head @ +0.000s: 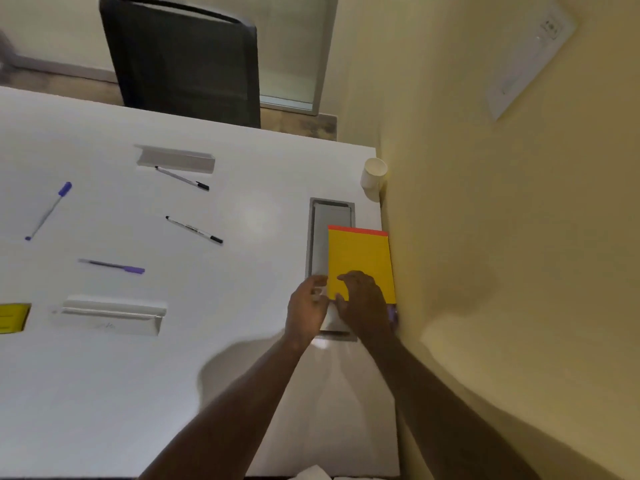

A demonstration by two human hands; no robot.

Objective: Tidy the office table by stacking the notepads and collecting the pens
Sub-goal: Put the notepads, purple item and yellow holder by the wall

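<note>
- Risk: the yellow notepad (pixel 360 258) lay at the surface (pixel 242 393) edge by the wall, partly over a grey hatch (pixel 320 237); a careless push could skew it.
- My right hand (pixel 363 303) rested on its near end, fingers loosely bent.
- My left hand (pixel 306 306) was at its left corner; grip unclear.
- Pens (pixel 194 230) lay well apart, uncollected.

Black chair (pixel 183 60), yellow wall (pixel 502 237)

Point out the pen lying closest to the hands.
It is the white pen with the black cap near the table's middle. The other black-capped pen lies farther back, and the two purple pens lie farther left.
</note>
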